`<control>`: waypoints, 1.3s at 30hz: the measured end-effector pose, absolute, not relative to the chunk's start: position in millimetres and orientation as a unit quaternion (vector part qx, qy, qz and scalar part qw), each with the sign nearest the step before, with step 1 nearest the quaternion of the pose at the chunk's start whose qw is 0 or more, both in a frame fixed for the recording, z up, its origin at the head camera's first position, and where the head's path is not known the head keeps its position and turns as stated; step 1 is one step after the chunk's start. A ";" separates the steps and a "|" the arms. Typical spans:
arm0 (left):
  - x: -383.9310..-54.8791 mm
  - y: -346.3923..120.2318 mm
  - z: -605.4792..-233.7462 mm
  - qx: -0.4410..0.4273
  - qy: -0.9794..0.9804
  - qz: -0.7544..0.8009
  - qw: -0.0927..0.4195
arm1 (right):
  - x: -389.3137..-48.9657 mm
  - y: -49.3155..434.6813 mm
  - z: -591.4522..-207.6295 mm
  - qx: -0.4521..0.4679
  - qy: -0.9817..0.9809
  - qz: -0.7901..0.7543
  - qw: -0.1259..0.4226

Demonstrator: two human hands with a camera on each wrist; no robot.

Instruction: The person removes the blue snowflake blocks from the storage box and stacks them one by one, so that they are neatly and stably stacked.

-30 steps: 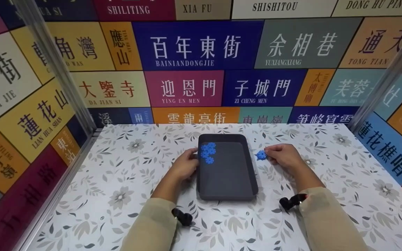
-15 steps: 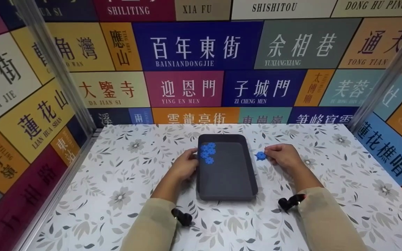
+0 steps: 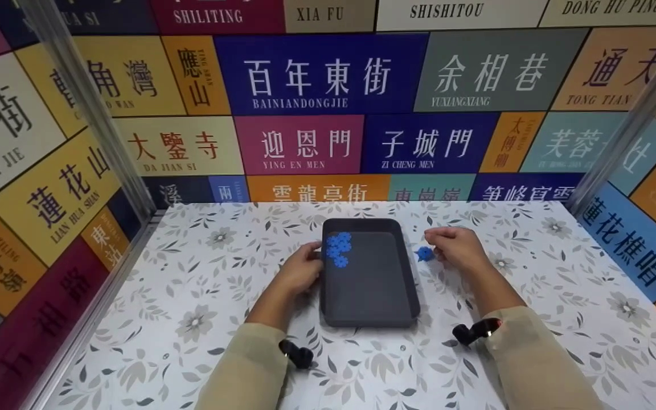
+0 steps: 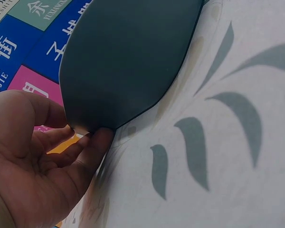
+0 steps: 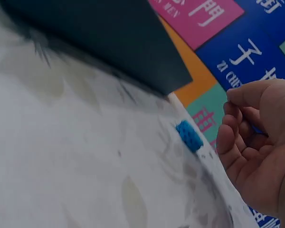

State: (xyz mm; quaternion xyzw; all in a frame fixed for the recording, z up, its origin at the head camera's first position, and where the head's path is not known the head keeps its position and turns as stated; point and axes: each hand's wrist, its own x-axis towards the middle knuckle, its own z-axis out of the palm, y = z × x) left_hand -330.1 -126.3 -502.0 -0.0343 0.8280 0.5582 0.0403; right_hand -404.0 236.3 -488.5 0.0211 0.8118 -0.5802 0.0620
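Observation:
My left hand [image 3: 300, 270] holds the left side wall of a dark grey tray [image 3: 382, 296]. In the left wrist view its thumb and fingers pinch the tray [image 4: 123, 61] near a corner. Several blue flower-shaped discs [image 3: 339, 245] lie in the tray's far left corner. Right of the tray, a small bunch of blue notched pieces [image 3: 425, 254] rests on the table; the right wrist view shows this blue piece [image 5: 190, 136] as a short stack. My right hand [image 3: 458, 247] hovers just beside it, fingers curled, thumb tip against the forefinger, with nothing visible between those tips.
A white tablecloth [image 3: 237, 228] with grey leaves and flowers covers the table. Sign-printed panels [image 3: 322, 74] rise behind and at both sides, with metal posts [image 3: 106, 125] at the corners. A small dark wrist camera [image 3: 296, 354] sits on each sleeve.
My right hand has lifted slightly up and away from the blue bunch, which its fingertips touched before. The left hand, tray and discs inside it have kept their places.

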 end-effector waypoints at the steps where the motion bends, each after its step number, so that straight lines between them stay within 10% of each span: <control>1: -330.2 -126.4 -502.2 -0.033 0.827 0.559 0.039 | -402.5 232.2 -485.9 0.018 0.806 -0.589 0.060; 39: -327.4 -126.1 -499.0 -0.020 0.834 0.551 0.032 | -408.1 94.6 -450.9 -0.088 0.732 -0.673 0.057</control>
